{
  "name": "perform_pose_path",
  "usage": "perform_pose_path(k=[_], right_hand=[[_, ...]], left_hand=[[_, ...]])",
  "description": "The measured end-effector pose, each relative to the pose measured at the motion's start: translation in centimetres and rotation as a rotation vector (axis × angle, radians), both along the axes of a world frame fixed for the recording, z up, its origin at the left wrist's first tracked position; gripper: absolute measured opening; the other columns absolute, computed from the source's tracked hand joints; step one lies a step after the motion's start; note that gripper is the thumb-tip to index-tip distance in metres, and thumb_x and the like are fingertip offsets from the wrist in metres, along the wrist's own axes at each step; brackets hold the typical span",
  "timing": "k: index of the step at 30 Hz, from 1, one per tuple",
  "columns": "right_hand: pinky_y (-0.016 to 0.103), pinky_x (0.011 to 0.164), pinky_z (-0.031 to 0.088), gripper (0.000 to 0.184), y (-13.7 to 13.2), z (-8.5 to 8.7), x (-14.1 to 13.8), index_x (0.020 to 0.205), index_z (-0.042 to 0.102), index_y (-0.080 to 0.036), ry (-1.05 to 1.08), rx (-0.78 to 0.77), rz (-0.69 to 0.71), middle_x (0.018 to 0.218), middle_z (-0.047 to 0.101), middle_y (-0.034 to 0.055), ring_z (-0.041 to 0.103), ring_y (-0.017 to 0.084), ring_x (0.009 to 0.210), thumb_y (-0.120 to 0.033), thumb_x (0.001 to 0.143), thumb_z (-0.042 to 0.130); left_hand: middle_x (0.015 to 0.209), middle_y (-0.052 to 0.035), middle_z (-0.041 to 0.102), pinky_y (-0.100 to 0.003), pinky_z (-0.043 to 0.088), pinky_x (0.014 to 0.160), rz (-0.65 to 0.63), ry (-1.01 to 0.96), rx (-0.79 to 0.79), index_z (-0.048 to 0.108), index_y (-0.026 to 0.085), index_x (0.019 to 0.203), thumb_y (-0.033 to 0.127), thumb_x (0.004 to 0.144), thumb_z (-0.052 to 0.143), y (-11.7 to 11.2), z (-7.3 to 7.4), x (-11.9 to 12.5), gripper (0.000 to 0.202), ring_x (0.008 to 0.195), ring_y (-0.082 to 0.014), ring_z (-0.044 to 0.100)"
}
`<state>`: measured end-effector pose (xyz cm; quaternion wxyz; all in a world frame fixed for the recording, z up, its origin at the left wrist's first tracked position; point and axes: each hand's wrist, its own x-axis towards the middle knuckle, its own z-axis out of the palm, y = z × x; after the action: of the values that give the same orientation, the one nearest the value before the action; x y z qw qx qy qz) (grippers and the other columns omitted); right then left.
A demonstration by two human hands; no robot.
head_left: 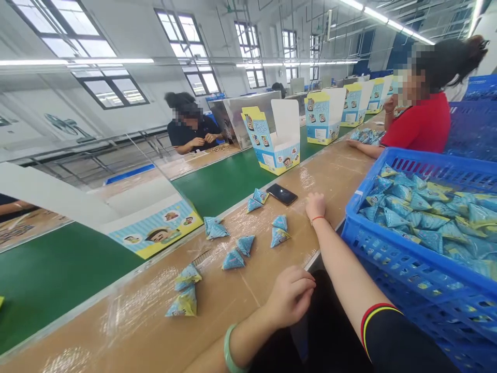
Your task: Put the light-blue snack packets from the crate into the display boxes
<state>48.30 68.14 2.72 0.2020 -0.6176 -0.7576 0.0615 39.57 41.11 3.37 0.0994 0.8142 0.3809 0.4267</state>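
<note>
My left hand (293, 296) is over the table's near edge, its fingers loosely curled and nothing visible in them; a pale green bangle circles the wrist. Farther forward, my right hand (315, 205) rests on the brown tabletop with fingers folded in, just right of a dark phone (282, 194). Pyramid-shaped blue packets lie on the table in small groups. The nearest to my left hand are a packet (279, 237) ahead of it and another packet (233, 259) to its left. A packet pair (184, 302) sits farther left. Neither hand touches a packet.
A blue crate (419, 264) full of similar packets stands at my right. Along a green belt (221, 173) stand open printed cartons, including a carton (277, 155) ahead and a carton (166, 228) at left. Co-workers sit across the belt and at the right.
</note>
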Motion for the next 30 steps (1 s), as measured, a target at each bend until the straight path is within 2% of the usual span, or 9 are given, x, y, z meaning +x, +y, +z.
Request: perform_pose_path(k=[2, 5, 7, 10, 12, 21, 30], right_hand=[[0.035, 0.092, 0.041, 0.028, 0.4, 0.2, -0.4, 0.113, 0.071, -0.013, -0.049, -0.021, 0.015, 0.121, 0.063, 0.0179, 0.049, 0.029, 0.116, -0.029, 0.096, 0.056], [0.037, 0.093, 0.043, 0.043, 0.9, 0.7, -1.3, 0.112, 0.072, -0.009, -0.142, -0.056, 0.069, 0.119, 0.064, 0.0221, 0.049, 0.031, 0.119, -0.046, 0.098, 0.055], [0.039, 0.092, 0.046, 0.043, 1.2, 1.1, -2.0, 0.109, 0.072, -0.006, -0.212, -0.095, 0.089, 0.115, 0.066, 0.0225, 0.053, 0.031, 0.119, -0.044, 0.099, 0.055], [0.042, 0.094, 0.051, 0.033, 1.7, 1.6, -2.6, 0.112, 0.068, -0.010, -0.297, -0.148, 0.087, 0.117, 0.067, 0.0140, 0.060, 0.026, 0.114, -0.039, 0.099, 0.060], [0.044, 0.096, 0.054, 0.033, 2.0, 1.7, -2.7, 0.117, 0.065, -0.013, -0.331, -0.164, 0.091, 0.121, 0.065, 0.0099, 0.063, 0.023, 0.111, -0.039, 0.098, 0.062], [0.044, 0.095, 0.056, 0.035, 2.3, 1.5, -2.2, 0.121, 0.063, -0.013, -0.372, -0.195, 0.124, 0.123, 0.064, 0.0111, 0.064, 0.023, 0.110, -0.038, 0.097, 0.064], [0.047, 0.102, 0.051, 0.035, 2.1, 1.6, -1.1, 0.117, 0.066, -0.012, -0.297, -0.227, 0.155, 0.122, 0.067, 0.0115, 0.064, 0.023, 0.115, -0.041, 0.099, 0.060]], left_hand=[[0.092, -0.0056, 0.072, -0.030, 0.050, 0.075, 0.008, 0.000, -0.008, 0.060, 0.020, 0.099, 0.007, 0.086, 0.052, 0.1, 0.0, 0.1, 0.020, 0.082, -0.0156, 0.064], [0.090, -0.0056, 0.071, -0.030, 0.050, 0.074, -0.004, 0.004, -0.011, 0.060, 0.020, 0.098, 0.008, 0.086, 0.053, 0.3, 0.0, 0.5, 0.019, 0.081, -0.0159, 0.064], [0.090, -0.0057, 0.071, -0.030, 0.051, 0.073, -0.025, 0.004, -0.014, 0.060, 0.020, 0.098, 0.008, 0.086, 0.052, 0.3, 0.1, 0.7, 0.019, 0.080, -0.0159, 0.063], [0.093, -0.0060, 0.071, -0.031, 0.052, 0.075, -0.034, 0.009, -0.018, 0.061, 0.020, 0.100, 0.007, 0.087, 0.052, 0.2, 0.3, 0.4, 0.021, 0.083, -0.0163, 0.063], [0.094, -0.0061, 0.072, -0.031, 0.053, 0.077, -0.027, 0.013, -0.015, 0.062, 0.021, 0.101, 0.006, 0.088, 0.051, 0.2, 0.5, 0.1, 0.023, 0.085, -0.0167, 0.065], [0.101, -0.0067, 0.074, -0.033, 0.058, 0.080, -0.031, 0.014, -0.002, 0.063, 0.021, 0.103, 0.007, 0.089, 0.053, 0.1, 0.5, -0.1, 0.022, 0.089, -0.0172, 0.069], [0.111, -0.0083, 0.075, -0.038, 0.059, 0.087, -0.015, -0.010, 0.013, 0.063, 0.021, 0.101, 0.011, 0.087, 0.055, 0.1, 0.3, 0.5, 0.019, 0.097, -0.0195, 0.070]])
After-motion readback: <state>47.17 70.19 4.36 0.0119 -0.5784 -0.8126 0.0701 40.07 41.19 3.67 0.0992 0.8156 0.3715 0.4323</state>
